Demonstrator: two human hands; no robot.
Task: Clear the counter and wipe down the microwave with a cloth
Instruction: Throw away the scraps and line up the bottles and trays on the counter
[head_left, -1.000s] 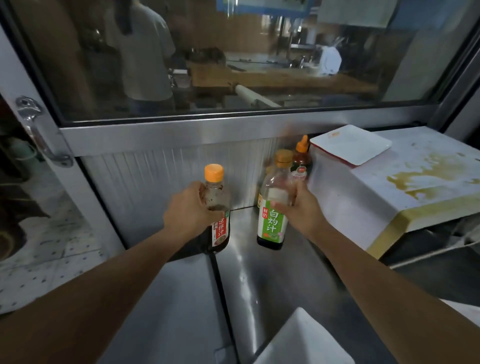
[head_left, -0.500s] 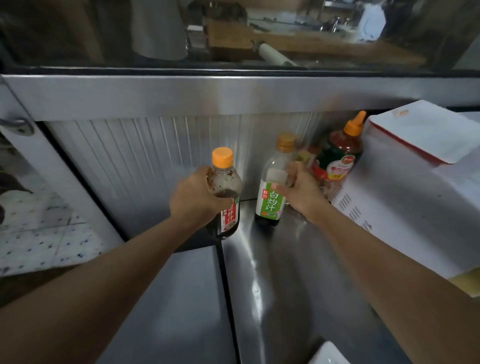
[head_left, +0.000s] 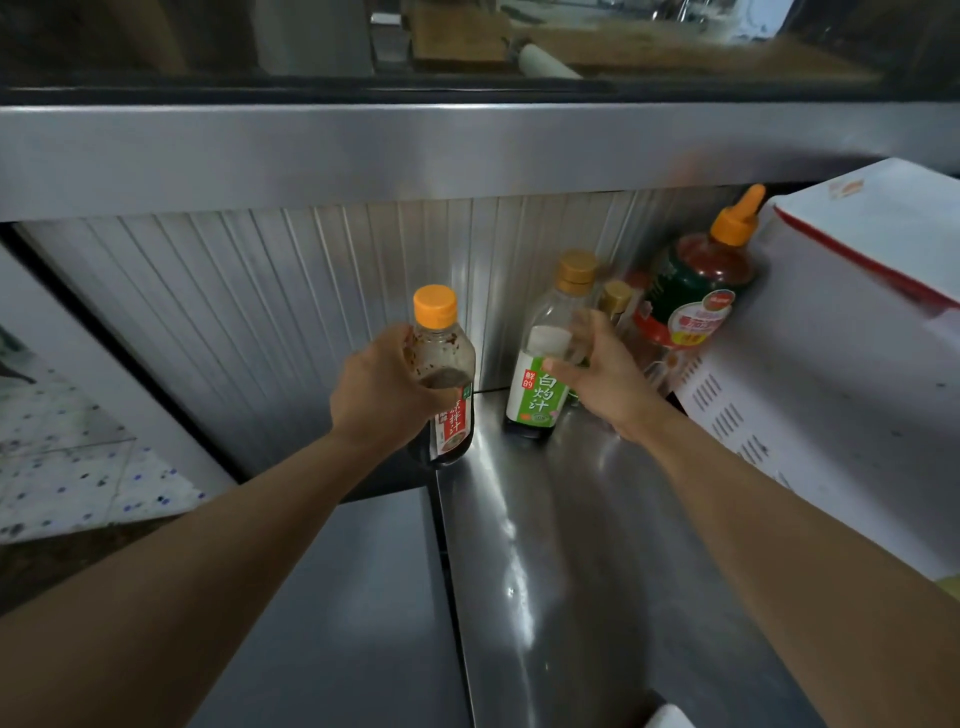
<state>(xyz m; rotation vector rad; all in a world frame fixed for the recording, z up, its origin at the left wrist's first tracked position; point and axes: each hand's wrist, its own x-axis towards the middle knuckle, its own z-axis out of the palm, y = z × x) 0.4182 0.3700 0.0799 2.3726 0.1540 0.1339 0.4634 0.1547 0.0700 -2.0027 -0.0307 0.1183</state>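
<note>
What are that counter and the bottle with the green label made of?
The counter looks like brushed stainless steel: grey, with bright streaky reflections. The green-label bottle looks like clear plastic, though it could be glass: you can see through its upper part above the dark sauce.

Both bare forearms reached forward from the bottom corners, converging toward the middle. The left hand was turned with its back to the camera, fingers and thumb curled round a bottle and holding it upright, wrist straight. The right hand lay farther right and slightly farther out, its back also toward the camera, thumb raised and fingers loosely bent against a second bottle; whether they actually gripped it could not be told.
</note>
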